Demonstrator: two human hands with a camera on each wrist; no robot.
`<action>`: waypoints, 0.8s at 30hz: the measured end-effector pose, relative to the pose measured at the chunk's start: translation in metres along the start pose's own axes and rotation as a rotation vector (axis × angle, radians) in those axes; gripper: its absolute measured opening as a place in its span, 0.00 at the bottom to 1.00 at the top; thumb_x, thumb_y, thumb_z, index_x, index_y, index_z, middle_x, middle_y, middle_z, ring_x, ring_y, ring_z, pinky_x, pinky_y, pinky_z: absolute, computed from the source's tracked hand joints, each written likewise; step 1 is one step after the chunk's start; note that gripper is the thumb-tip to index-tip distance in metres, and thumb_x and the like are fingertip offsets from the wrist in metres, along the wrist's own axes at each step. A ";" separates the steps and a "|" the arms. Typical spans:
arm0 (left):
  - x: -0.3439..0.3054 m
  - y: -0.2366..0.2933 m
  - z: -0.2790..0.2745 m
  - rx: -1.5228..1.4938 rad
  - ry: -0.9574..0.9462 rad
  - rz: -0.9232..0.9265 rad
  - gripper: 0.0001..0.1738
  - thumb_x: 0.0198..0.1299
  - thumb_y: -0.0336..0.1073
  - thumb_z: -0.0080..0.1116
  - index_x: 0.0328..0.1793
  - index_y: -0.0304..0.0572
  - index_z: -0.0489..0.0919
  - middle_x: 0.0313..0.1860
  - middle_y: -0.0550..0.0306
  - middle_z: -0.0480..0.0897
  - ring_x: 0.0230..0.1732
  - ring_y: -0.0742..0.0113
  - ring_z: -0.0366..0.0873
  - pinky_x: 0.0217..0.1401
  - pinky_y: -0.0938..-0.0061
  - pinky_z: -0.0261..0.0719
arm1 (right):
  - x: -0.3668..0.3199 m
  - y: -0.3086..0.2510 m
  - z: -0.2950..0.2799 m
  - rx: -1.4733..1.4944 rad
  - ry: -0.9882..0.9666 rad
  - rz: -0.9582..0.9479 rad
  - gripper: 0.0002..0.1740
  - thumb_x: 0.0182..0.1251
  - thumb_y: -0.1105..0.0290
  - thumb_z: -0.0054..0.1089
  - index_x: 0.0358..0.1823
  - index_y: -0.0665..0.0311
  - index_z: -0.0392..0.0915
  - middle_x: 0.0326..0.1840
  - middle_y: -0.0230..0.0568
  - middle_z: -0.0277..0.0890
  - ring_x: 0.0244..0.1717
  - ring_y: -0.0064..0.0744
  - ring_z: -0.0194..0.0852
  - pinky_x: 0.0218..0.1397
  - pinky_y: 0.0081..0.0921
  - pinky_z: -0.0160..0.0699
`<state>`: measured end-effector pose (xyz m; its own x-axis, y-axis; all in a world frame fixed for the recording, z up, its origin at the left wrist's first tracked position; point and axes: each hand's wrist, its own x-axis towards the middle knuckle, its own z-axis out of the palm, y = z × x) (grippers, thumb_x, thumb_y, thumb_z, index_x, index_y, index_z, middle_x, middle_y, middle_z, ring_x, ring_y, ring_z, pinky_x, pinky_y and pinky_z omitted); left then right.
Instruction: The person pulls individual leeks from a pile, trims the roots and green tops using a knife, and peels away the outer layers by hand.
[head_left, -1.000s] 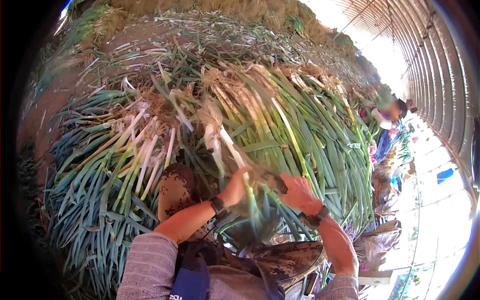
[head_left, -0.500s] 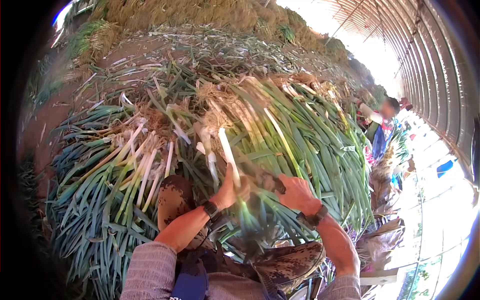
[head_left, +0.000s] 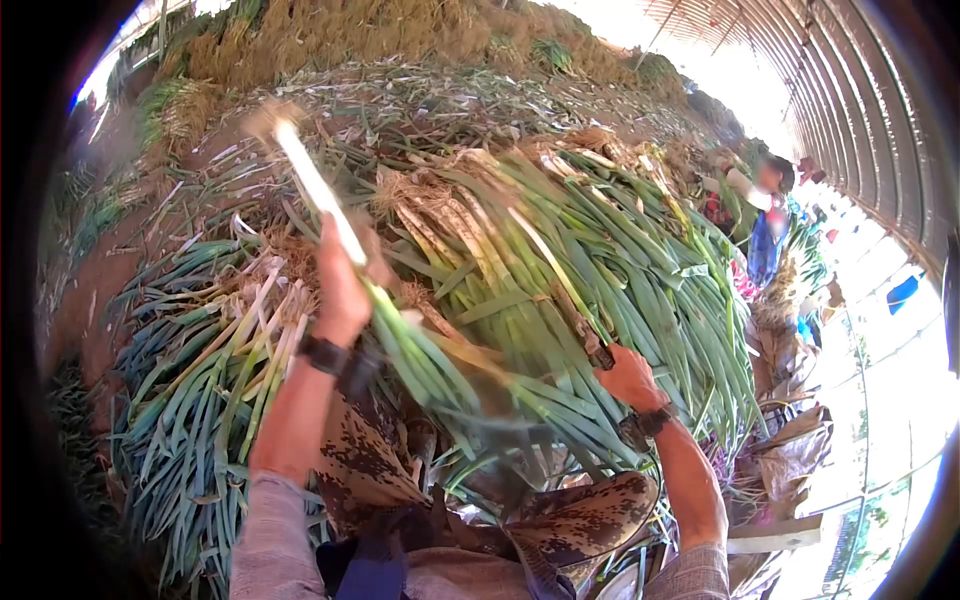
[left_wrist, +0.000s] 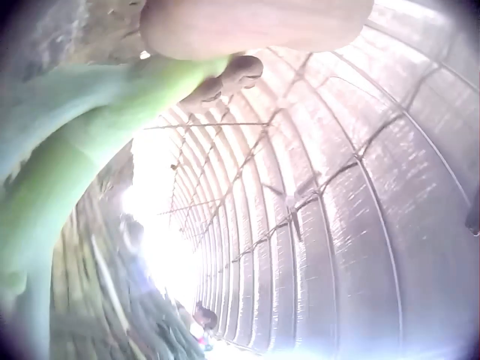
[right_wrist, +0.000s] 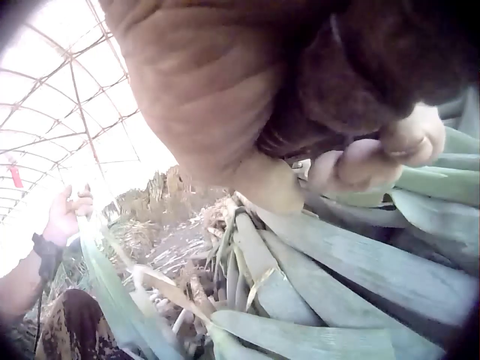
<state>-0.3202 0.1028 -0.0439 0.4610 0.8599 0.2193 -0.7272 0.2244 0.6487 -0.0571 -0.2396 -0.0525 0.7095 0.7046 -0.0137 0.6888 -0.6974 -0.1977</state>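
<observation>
My left hand (head_left: 343,285) grips a long green onion (head_left: 318,190) around its white shank, raised at the left of the head view. Its roots point up and away, and its green leaves trail down to the right, blurred. Close up in the left wrist view, the stalk (left_wrist: 82,146) bends beneath the fingers. My right hand (head_left: 632,380) holds a dark, soiled knife (head_left: 578,320) low over the pile's leaves, blade angled up and left. In the right wrist view, its curled fingers (right_wrist: 356,165) hide most of the handle.
A large pile of green onions (head_left: 640,260) lies before me, roots away. A second heap (head_left: 205,370) lies at the left. Camouflage-clad knees (head_left: 370,450) frame my lap. Another person (head_left: 765,210) sits at the right under the ribbed roof (head_left: 850,110). Leaf scraps litter the ground behind.
My left hand has lifted the green onion up and to the left, away from the knife. My right hand has shifted slightly right with the knife, now pointing more forward.
</observation>
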 end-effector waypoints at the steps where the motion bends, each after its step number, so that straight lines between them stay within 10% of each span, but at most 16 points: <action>1: 0.013 0.030 0.004 0.082 0.003 0.056 0.29 0.72 0.65 0.41 0.42 0.48 0.77 0.22 0.69 0.73 0.11 0.81 0.62 0.11 0.82 0.61 | 0.001 0.004 0.004 0.007 -0.002 0.004 0.17 0.53 0.59 0.64 0.34 0.67 0.77 0.33 0.60 0.80 0.41 0.64 0.78 0.46 0.54 0.75; 6: 0.049 0.157 0.040 0.506 0.034 0.270 0.24 0.70 0.59 0.53 0.44 0.44 0.78 0.23 0.68 0.75 0.12 0.83 0.63 0.13 0.84 0.62 | 0.008 0.005 0.005 0.044 -0.083 0.000 0.18 0.54 0.59 0.61 0.41 0.64 0.78 0.40 0.61 0.81 0.47 0.65 0.77 0.52 0.56 0.74; 10: 0.062 0.161 0.043 0.742 -0.041 0.073 0.17 0.62 0.48 0.68 0.39 0.42 0.80 0.20 0.68 0.74 0.12 0.82 0.63 0.10 0.86 0.61 | 0.016 0.004 -0.012 0.152 0.073 0.075 0.18 0.53 0.58 0.62 0.40 0.64 0.80 0.38 0.59 0.82 0.45 0.64 0.78 0.50 0.53 0.76; 14: 0.063 0.086 0.049 0.793 -0.069 -0.367 0.20 0.56 0.48 0.72 0.43 0.42 0.78 0.22 0.67 0.76 0.13 0.82 0.65 0.08 0.88 0.65 | 0.025 0.038 -0.023 0.044 -0.118 0.085 0.20 0.51 0.58 0.63 0.40 0.65 0.82 0.38 0.58 0.82 0.44 0.60 0.81 0.47 0.51 0.77; 17: 0.050 -0.005 0.047 0.973 -0.217 -0.366 0.23 0.63 0.43 0.64 0.55 0.29 0.77 0.26 0.57 0.81 0.19 0.81 0.74 0.13 0.87 0.72 | 0.011 0.043 -0.034 0.070 -0.227 0.049 0.20 0.50 0.58 0.65 0.38 0.67 0.80 0.32 0.56 0.81 0.34 0.53 0.81 0.40 0.47 0.76; 24: 0.050 -0.200 0.048 0.922 -0.437 -0.579 0.23 0.63 0.53 0.63 0.42 0.36 0.84 0.22 0.63 0.80 0.22 0.73 0.80 0.21 0.79 0.76 | -0.029 0.045 -0.030 0.353 -0.482 0.090 0.19 0.58 0.57 0.68 0.41 0.67 0.79 0.23 0.31 0.73 0.25 0.23 0.70 0.30 0.29 0.71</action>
<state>-0.1270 0.0792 -0.1277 0.8682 0.4674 -0.1666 0.2096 -0.0413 0.9769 -0.0419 -0.2954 -0.0319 0.5581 0.6825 -0.4720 0.4799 -0.7295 -0.4874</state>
